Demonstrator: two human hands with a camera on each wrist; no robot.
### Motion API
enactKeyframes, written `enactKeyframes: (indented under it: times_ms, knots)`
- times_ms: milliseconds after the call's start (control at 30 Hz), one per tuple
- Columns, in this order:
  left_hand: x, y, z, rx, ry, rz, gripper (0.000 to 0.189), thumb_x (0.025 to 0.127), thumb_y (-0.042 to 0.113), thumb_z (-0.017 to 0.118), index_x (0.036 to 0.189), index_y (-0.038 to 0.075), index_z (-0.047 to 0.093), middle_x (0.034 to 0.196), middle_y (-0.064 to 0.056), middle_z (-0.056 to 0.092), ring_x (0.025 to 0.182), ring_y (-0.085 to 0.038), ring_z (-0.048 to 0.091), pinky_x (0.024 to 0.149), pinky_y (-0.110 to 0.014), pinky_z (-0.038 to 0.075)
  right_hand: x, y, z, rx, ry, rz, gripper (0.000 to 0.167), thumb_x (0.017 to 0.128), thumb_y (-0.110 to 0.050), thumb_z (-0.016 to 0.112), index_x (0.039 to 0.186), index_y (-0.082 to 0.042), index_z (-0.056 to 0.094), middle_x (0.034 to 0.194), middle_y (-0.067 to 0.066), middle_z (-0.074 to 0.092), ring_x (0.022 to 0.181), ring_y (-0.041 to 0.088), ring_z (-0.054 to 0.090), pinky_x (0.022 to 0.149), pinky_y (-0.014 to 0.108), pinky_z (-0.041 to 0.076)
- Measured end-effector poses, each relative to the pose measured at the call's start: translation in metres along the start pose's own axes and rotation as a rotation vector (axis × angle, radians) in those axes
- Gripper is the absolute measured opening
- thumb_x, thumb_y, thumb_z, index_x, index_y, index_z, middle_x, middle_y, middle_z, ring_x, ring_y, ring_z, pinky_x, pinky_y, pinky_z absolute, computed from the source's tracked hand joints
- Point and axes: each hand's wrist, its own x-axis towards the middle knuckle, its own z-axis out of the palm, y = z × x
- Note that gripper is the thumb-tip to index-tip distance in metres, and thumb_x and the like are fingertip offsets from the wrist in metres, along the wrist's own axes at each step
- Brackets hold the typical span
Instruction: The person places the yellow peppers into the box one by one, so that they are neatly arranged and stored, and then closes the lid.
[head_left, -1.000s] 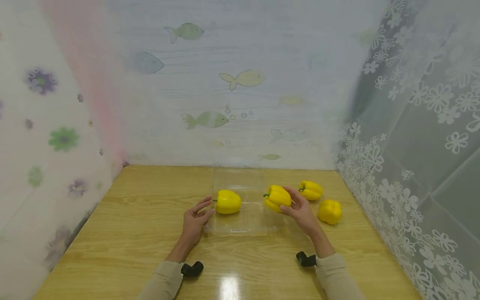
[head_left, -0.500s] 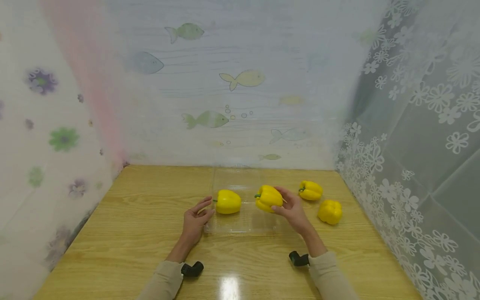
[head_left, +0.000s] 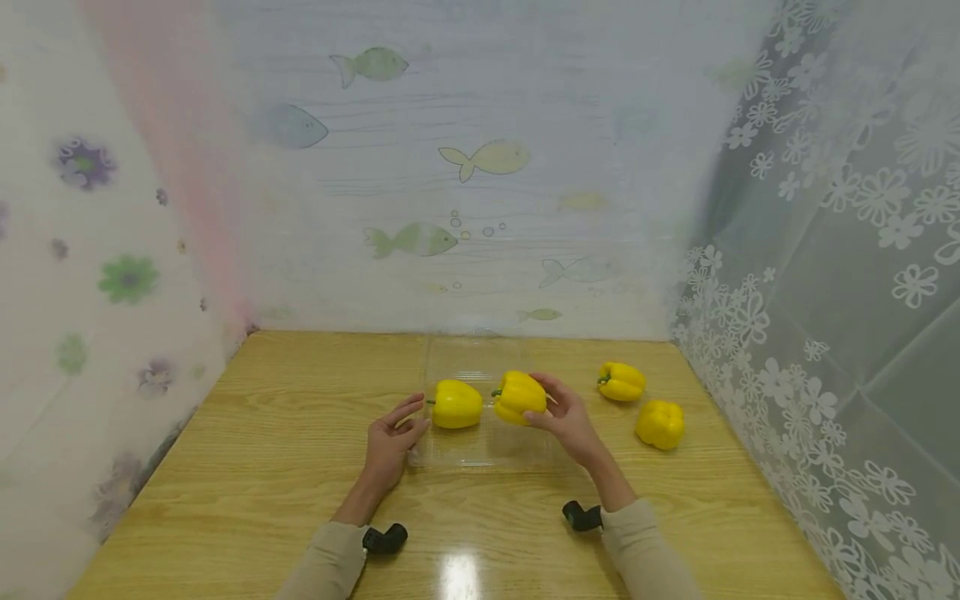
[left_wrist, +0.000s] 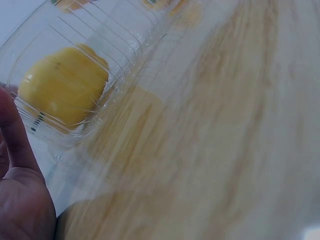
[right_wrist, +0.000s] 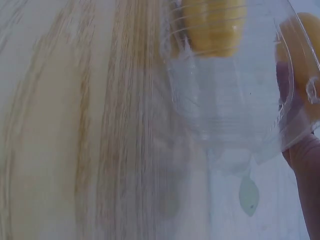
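Observation:
My right hand grips a yellow bell pepper between thumb and fingers, its green stem pointing left, over the right half of a clear plastic container. In the container's left half lies another yellow bell pepper, seen through the ribbed wall in the left wrist view as well. My left hand stays at the container's left end, its fingers fairly straight and touching the wall. The right wrist view catches the held pepper at its right edge, behind the clear plastic.
Two more yellow bell peppers, one farther back and one nearer, lie on the wooden table right of the container. The container's clear lid stands open at the back. Patterned curtains surround the table on three sides.
My right hand has carried its pepper leftward, from the container's right edge to beside the pepper inside. The left hand and the other peppers have kept their places.

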Motion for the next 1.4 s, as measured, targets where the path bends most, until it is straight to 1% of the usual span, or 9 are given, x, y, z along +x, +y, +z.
enactKeyframes:
  times_ms: [333,467,700,867,967,1033,1100,1200,1400]
  knots:
    - [-0.001,0.002,0.001,0.001,-0.001,0.012,0.043,0.090,-0.007,0.072,0.131,-0.012,0.062,0.147,-0.019,0.054,0.079,-0.004,0.061,0.048,-0.015,0.043,0.010,-0.001,0.009,-0.147,-0.016,0.012,0.065,0.092,-0.003,0.074,0.151,-0.008,0.046,0.151,0.019,0.044,0.133,0.041,0.050,0.094,0.027,0.055]
    - [0.000,0.001,-0.001,-0.002,0.000,0.004,0.044,0.090,-0.007,0.072,0.132,-0.013,0.060,0.147,-0.015,0.055,0.079,-0.004,0.061,0.048,-0.015,0.044,0.013,-0.001,0.010,-0.219,-0.027,0.033,0.066,0.095,-0.008,0.072,0.153,-0.011,0.043,0.153,0.017,0.042,0.135,0.041,0.049,0.095,0.030,0.055]
    - [0.000,0.002,-0.001,-0.024,0.009,-0.003,0.045,0.090,-0.007,0.072,0.133,-0.013,0.060,0.145,-0.012,0.057,0.080,-0.005,0.061,0.048,-0.015,0.045,0.022,-0.004,0.014,-0.329,-0.062,0.060,0.065,0.096,-0.009,0.071,0.154,-0.010,0.041,0.156,0.018,0.041,0.138,0.042,0.047,0.103,0.048,0.051]
    - [0.000,0.001,-0.002,-0.015,0.008,-0.010,0.045,0.090,-0.006,0.072,0.133,-0.012,0.060,0.147,-0.014,0.055,0.081,-0.005,0.061,0.049,-0.015,0.045,0.028,-0.007,0.018,-0.363,-0.095,0.082,0.067,0.096,-0.003,0.068,0.155,-0.001,0.036,0.156,0.025,0.039,0.137,0.048,0.044,0.106,0.056,0.047]
    - [0.000,0.002,-0.002,-0.016,0.010,-0.013,0.045,0.090,-0.006,0.072,0.133,-0.012,0.060,0.146,-0.013,0.056,0.081,-0.005,0.061,0.049,-0.015,0.045,0.026,-0.026,0.025,-0.390,-0.124,0.101,0.065,0.097,-0.001,0.066,0.154,0.005,0.035,0.156,0.029,0.037,0.137,0.051,0.042,0.108,0.059,0.044]
    - [0.001,0.003,-0.001,-0.015,0.010,-0.013,0.045,0.090,-0.006,0.072,0.133,-0.012,0.060,0.146,-0.012,0.056,0.080,-0.005,0.060,0.049,-0.015,0.045,0.027,-0.028,0.026,-0.405,-0.134,0.114,0.065,0.097,0.000,0.066,0.153,0.006,0.034,0.156,0.030,0.037,0.138,0.051,0.041,0.109,0.059,0.042]
    - [0.001,0.003,-0.001,-0.013,0.014,-0.014,0.045,0.090,-0.005,0.073,0.132,-0.012,0.060,0.145,-0.011,0.057,0.080,-0.005,0.060,0.050,-0.015,0.045,0.028,-0.026,0.027,-0.421,-0.139,0.106,0.064,0.097,-0.002,0.066,0.153,0.007,0.035,0.156,0.029,0.037,0.139,0.050,0.041,0.111,0.059,0.041]
    - [0.001,0.002,-0.001,-0.015,0.016,-0.018,0.045,0.090,-0.005,0.073,0.132,-0.012,0.061,0.144,-0.010,0.058,0.079,-0.005,0.060,0.049,-0.015,0.044,0.033,-0.005,0.023,-0.427,-0.133,0.102,0.063,0.097,-0.003,0.067,0.152,0.006,0.037,0.156,0.026,0.038,0.140,0.047,0.041,0.112,0.059,0.039]
    - [0.000,0.000,0.002,-0.030,0.024,-0.015,0.045,0.089,-0.007,0.073,0.131,-0.014,0.060,0.142,-0.008,0.060,0.079,-0.006,0.062,0.049,-0.015,0.045,0.033,-0.001,0.024,-0.440,-0.137,0.097,0.055,0.099,-0.002,0.064,0.148,0.007,0.042,0.154,0.025,0.042,0.140,0.046,0.040,0.116,0.059,0.034]
